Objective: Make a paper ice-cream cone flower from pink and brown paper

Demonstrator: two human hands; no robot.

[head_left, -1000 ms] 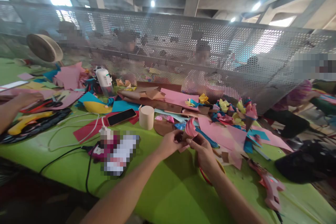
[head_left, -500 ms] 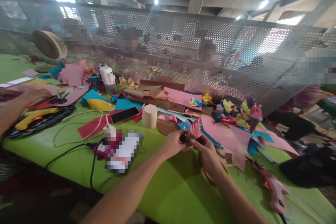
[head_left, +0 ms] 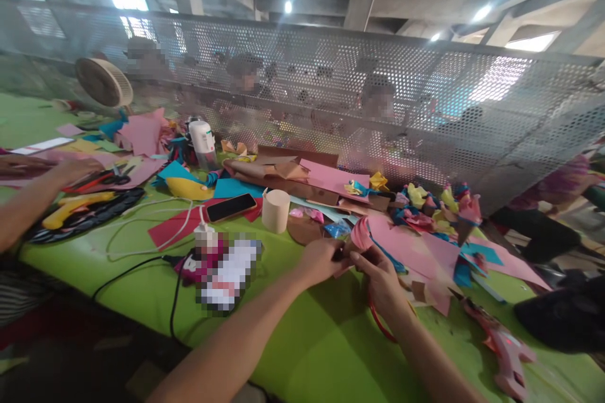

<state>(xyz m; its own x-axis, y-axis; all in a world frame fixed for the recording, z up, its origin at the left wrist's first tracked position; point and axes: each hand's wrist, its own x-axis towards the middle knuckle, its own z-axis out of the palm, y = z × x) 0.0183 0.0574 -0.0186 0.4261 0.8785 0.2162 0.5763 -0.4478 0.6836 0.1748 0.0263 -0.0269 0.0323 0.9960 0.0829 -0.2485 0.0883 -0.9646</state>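
Both hands meet over the green table (head_left: 302, 334) around a small paper cone (head_left: 362, 234), pink and ridged on top and brown below. My left hand (head_left: 322, 262) has its fingers closed on the cone's lower left side. From the right, my right hand (head_left: 380, 274) pinches it with thumb and fingers. The fingers hide much of its brown part. Under my right wrist shows a red and yellow loop (head_left: 379, 320), partly covered. Close behind the hands lie a blue crumpled piece (head_left: 337, 228) and a pink paper sheet (head_left: 401, 242).
A pink glue gun (head_left: 508, 352) lies at the right, near a black object (head_left: 562, 315). A cream paper roll (head_left: 275, 211), phones, cables (head_left: 174, 302) and a white bottle (head_left: 202, 141) stand or lie leftward. A co-worker's arm (head_left: 42, 195) reaches in at left. Perforated metal screen (head_left: 302, 94) behind.
The view has shifted slightly, so things sit a little further right and lower. The cone's pink top leans more to the left. Both hands keep hold of it.
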